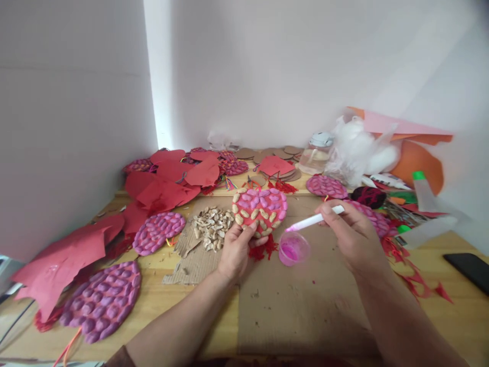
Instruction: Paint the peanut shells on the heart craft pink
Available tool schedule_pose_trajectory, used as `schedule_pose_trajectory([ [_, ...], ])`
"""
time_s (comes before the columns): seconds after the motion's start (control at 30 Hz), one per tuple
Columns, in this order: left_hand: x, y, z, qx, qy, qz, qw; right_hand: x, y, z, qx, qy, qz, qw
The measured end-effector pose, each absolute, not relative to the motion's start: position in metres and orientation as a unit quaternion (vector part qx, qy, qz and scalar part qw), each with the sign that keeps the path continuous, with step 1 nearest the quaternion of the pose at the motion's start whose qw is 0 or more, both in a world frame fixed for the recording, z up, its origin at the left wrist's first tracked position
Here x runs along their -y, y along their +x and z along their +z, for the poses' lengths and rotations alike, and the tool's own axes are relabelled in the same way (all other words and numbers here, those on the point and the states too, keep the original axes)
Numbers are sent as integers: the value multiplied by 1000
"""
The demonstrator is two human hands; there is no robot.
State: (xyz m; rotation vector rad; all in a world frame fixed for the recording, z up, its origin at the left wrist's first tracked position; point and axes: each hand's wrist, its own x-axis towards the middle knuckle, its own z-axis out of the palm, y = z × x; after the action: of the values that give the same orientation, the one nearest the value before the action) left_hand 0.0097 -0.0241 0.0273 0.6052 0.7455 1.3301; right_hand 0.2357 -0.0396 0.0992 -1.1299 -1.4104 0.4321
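My left hand [237, 250] holds up a red heart-shaped piece [260, 209] covered with peanut shells, some painted pink and some left bare; a red tassel hangs under it. A white paintbrush [315, 220] is gripped in my right hand [353, 232], its pink tip pointing left, just above a small clear cup of pink paint [293, 248]. The cup stands on a sheet of brown cardboard [305, 300] between the two hands.
A pile of bare peanut shells [212, 227] lies left of the heart. Finished pink shell pieces [101, 300] and red paper cut-outs [164, 191] crowd the left and back of the wooden table [464, 318]. A glass jar [315, 153], cotton wadding and a black phone [471, 270] are at the right.
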Motion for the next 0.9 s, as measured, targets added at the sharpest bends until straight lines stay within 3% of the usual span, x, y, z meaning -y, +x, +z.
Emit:
schedule_pose_trajectory([
  [0.3,29,9,23,-349,293,594,663,52,218,84,667,-484,44,565],
  [0.9,36,10,23,-384,341,592,621,53,206,85,754,-405,-32,516],
])
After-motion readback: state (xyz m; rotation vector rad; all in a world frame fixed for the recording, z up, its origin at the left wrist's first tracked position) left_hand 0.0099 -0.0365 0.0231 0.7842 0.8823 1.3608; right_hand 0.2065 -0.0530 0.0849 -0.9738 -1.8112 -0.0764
